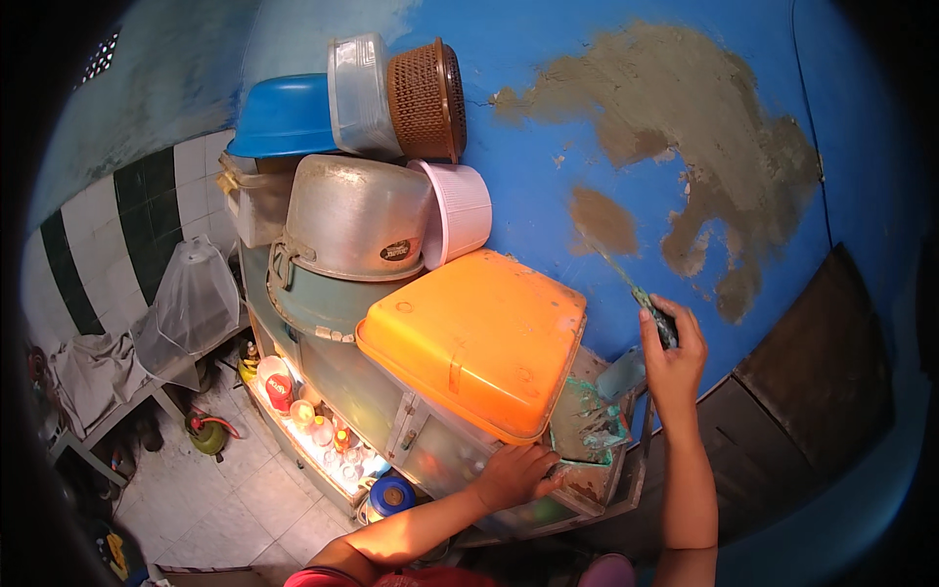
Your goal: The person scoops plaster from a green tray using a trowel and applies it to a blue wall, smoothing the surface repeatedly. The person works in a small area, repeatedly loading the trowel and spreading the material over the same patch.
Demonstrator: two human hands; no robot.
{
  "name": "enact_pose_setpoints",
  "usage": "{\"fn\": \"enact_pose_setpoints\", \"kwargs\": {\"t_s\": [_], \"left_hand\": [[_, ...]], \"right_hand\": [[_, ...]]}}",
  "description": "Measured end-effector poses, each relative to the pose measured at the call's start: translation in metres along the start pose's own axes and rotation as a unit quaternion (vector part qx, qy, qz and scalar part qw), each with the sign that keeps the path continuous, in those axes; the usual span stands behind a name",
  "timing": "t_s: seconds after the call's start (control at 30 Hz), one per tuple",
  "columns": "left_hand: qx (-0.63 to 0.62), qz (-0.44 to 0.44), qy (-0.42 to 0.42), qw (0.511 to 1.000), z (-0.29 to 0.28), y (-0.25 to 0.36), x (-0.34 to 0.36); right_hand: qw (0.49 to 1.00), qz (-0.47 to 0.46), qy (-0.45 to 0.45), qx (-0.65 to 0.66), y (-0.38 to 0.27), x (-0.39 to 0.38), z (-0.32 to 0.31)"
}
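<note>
My right hand (pixel 671 357) grips the dark handle of a scraper (pixel 636 289), its thin blade tilted up-left at a small patch of grey-brown plaster (pixel 602 217) on the blue wall (pixel 533 176). A larger, ragged plaster patch (pixel 704 117) spreads above it. My left hand (pixel 512 474) holds the cabinet's top edge with curled fingers, just below an orange plastic basin (pixel 474 342) lying bottom-up. Right of the basin is a crumpled plastic bag (pixel 587 421) with greyish paste, beside a translucent container (pixel 624 374).
Stacked pots (pixel 347 215), basins (pixel 279 112) and baskets (pixel 421 98) stand on the cabinet (pixel 347 377). A lit shelf (pixel 313 440) holds jars and bottles. At left are a bench (pixel 166 401) with cloth and a gas cylinder (pixel 203 435); a dark panel (pixel 812 352) stands at right.
</note>
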State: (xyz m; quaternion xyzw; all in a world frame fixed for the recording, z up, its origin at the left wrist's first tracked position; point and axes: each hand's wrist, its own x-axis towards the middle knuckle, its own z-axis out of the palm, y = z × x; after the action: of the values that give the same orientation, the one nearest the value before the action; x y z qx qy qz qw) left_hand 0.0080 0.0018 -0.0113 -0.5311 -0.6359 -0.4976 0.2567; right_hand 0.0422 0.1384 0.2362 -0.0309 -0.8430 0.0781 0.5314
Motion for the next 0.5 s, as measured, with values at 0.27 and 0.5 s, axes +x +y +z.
{"fn": "enact_pose_setpoints", "kwargs": {"t_s": [0.27, 0.5], "left_hand": [[-0.008, 0.074, 0.059, 0.995, -0.010, 0.002, 0.005], [-0.022, 0.108, 0.088, 0.990, -0.005, -0.001, 0.005]], "right_hand": [[0.985, 0.099, -0.037, 0.133, -0.016, 0.130, 0.118], [0.953, 0.154, -0.052, 0.255, 0.020, 0.197, 0.214]]}}
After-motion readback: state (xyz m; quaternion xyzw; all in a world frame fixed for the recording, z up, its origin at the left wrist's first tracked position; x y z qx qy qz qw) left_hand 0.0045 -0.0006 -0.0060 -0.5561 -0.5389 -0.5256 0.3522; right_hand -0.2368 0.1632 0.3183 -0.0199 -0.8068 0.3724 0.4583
